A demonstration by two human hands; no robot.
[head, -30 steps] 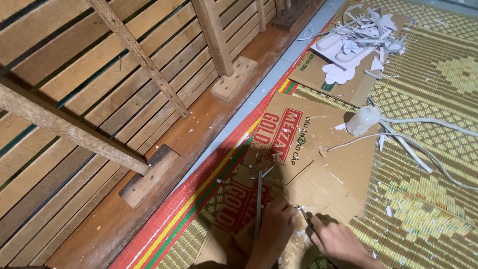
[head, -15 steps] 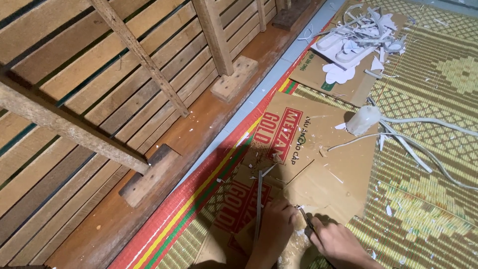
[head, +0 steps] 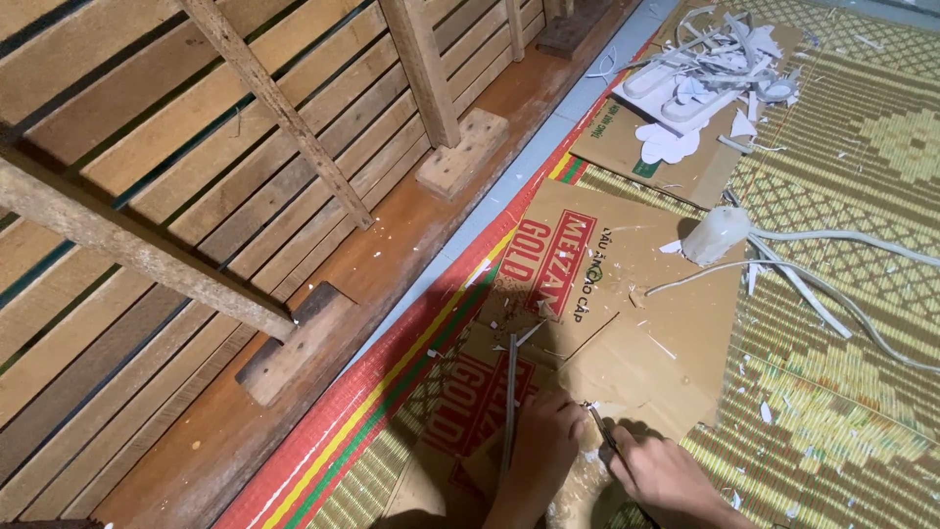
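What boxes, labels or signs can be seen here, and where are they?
Flattened cardboard box: on the mat, under the hands; brown, with red printed label panels.
Second cardboard sheet: farther off, top right; brown with a small green mark, under a pile of white scraps.
No screens or signs.

Brown cardboard (head: 627, 323) (red print), green-yellow woven mat (head: 862, 196).
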